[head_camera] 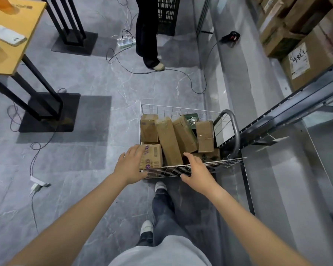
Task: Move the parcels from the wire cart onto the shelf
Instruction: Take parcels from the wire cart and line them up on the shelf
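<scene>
**Item: parcels [168, 141], in wire cart [171, 170].** Brown cartons, about seven showing, packed loose. None is on the shelf [288, 112] yet.

**Hazards (judged).**
- The long cartons lean against one another. Lifting the printed carton [152, 156] from the near left corner could let the long carton [169, 148] beside it slide or topple.
- That carton sits tight against the near and left wire walls, so an edge may snag the mesh if it is pulled at a slant.
- A one-sided hold on its smooth face may slip; it likely needs both hands.
- Floor cables [190, 81] trail near the cart's far side and are a trip risk when stepping towards the shelf.

**Appearance.**
- Printed carton: tan with purple print, lying flat.
- Long carton: plain, taped, tilted from the near edge towards the far edge.
- Second leaning carton [184, 134]: just to its right.
- Small taped box [205, 136]: near the right edge, upright.
- Squat carton [148, 128]: far left corner.
- Green box [190, 118]: at the far edge, mostly hidden.

**Hands.**
- Left hand [132, 166]: fingers fairly straight, laid on the printed carton's left side. It is not closed round it.
- Right hand [197, 169]: spread and relaxed over the near rim, holding nothing. Whether it touches the wire cannot be told.

**Surroundings.**
- Cart handle [235, 131]: grey hoop on the right side, just beside the shelf's metal frame.
- Stored cartons [306, 60]: already on the shelf, further right.
- Second person [148, 35]: standing beyond the cart.
</scene>
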`<state>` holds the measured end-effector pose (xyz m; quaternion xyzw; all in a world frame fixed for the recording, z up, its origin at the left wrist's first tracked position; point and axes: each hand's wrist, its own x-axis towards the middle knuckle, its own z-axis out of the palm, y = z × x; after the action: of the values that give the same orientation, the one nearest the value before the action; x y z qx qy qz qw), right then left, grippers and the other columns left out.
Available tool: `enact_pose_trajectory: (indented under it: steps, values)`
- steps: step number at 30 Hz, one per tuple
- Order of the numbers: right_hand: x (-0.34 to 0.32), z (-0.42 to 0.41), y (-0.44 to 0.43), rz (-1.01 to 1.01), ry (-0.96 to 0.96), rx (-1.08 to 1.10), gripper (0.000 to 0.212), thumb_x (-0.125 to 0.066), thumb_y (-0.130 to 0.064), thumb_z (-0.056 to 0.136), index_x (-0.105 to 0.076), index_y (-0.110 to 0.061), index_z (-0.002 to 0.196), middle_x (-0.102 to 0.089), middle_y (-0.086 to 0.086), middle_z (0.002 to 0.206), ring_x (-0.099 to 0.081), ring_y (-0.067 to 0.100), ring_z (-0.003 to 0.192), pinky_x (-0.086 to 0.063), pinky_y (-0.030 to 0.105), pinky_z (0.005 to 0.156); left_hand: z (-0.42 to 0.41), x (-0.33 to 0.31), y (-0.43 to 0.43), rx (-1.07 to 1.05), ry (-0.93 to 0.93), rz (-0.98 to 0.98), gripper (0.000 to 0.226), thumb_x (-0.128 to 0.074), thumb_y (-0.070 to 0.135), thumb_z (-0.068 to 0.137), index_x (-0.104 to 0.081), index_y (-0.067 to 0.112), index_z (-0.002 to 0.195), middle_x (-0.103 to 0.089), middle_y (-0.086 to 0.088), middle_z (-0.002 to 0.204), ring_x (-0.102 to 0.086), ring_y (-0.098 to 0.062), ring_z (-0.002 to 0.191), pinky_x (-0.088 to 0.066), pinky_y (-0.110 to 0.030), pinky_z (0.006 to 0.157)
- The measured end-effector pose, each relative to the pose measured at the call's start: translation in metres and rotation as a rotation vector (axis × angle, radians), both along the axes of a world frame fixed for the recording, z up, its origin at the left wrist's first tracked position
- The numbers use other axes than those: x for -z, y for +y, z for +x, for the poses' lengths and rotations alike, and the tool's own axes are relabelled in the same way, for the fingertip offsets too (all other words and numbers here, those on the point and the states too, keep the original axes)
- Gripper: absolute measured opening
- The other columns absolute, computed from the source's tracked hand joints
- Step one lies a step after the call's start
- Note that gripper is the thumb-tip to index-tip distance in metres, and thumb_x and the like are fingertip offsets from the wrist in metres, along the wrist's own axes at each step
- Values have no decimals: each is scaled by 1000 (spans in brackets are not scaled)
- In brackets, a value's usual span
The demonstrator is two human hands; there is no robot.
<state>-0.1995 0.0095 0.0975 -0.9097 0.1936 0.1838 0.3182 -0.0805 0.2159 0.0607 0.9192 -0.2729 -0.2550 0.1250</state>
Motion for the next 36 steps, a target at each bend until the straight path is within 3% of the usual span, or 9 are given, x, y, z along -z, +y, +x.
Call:
enact_pose_trajectory:
  steps: [3,9,15,19,22,26,32,36]
  values:
    - [8,23,-14,18,25,2,74,-65,-21,88,-22,-21,148,-34,8,146,-42,25,129,-40,35,104,18,7,-17,-25,50,-14,95,-67,43,79,-10,17,150,-9,-5,157,-15,-22,144,-17,-41,117]
    - [30,78,-48,79,94,54,71,-65,-20,88,-24,-19,147,-36,13,144,-42,28,129,-39,35,104,56,25,-61,-164,235,-138,93,-69,35,78,-13,17,150,-12,-2,156,-31,-21,138,-33,-38,111]
    - [62,144,-80,167,175,152,79,-67,-19,87,-19,-14,149,-34,15,148,-36,29,135,-34,36,107,97,49,-104,-474,390,-266,90,-67,43,76,-21,14,148,-23,-4,151,-29,-22,137,-32,-46,111]
    - [84,183,-95,257,254,180,79,-65,-21,87,-18,-12,150,-33,13,151,-34,29,138,-33,36,108,123,78,-125,-725,478,-308,79,-68,38,76,-34,10,141,-42,-10,141,-44,-28,127,-41,-43,105]
    - [98,201,-104,331,306,215,75,-64,-21,89,-21,-11,149,-34,10,151,-36,27,136,-35,34,105,138,94,-136,-846,567,-341,70,-66,27,84,-32,10,142,-49,-10,137,-50,-27,122,-43,-40,102]
    - [117,217,-110,414,362,256,77,-64,-20,88,-19,-10,150,-34,8,151,-37,27,135,-38,31,97,153,111,-146,-1013,716,-387,74,-62,37,86,-26,13,146,-48,-8,140,-50,-28,122,-43,-42,103]
    - [138,230,-109,566,403,315,81,-63,-14,87,-16,-14,152,-27,6,155,-30,26,140,-32,34,108,165,142,-162,-1076,775,-391,87,-59,61,77,-26,20,147,-40,-7,146,-45,-29,127,-39,-49,105]
    - [142,236,-107,624,402,328,76,-64,-11,86,-23,-17,150,-36,6,150,-37,26,135,-37,35,107,167,121,-185,-1094,725,-341,76,-58,50,86,-28,15,146,-42,-11,143,-44,-32,126,-40,-48,104]
